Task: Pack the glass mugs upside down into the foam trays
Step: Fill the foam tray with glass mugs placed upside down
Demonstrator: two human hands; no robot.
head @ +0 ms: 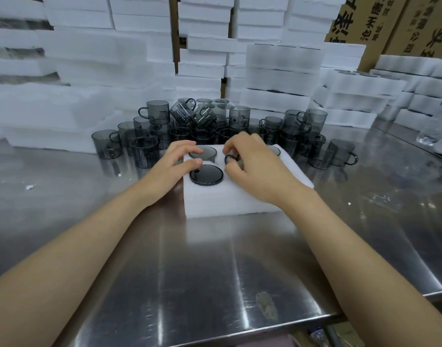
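Steel table runs open to the near edge, with foam stacks walling the back behind the loose mugs. Foam tray sits mid-table, a smoky grey seated mug base-up in it (dark rim, flat bottom). Left hand rests loosely bent fingers on the tray's left edge, and right hand pinches a second mug in its slot.

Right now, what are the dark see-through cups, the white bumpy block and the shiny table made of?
Smoky grey see-through mugs: likely tinted glass, glossy; you see through them. White block-shaped tray: soft-looking foam, matte, fuzzy edges. Silvery table: probably stainless steel, brushed; it mirrors the mugs.
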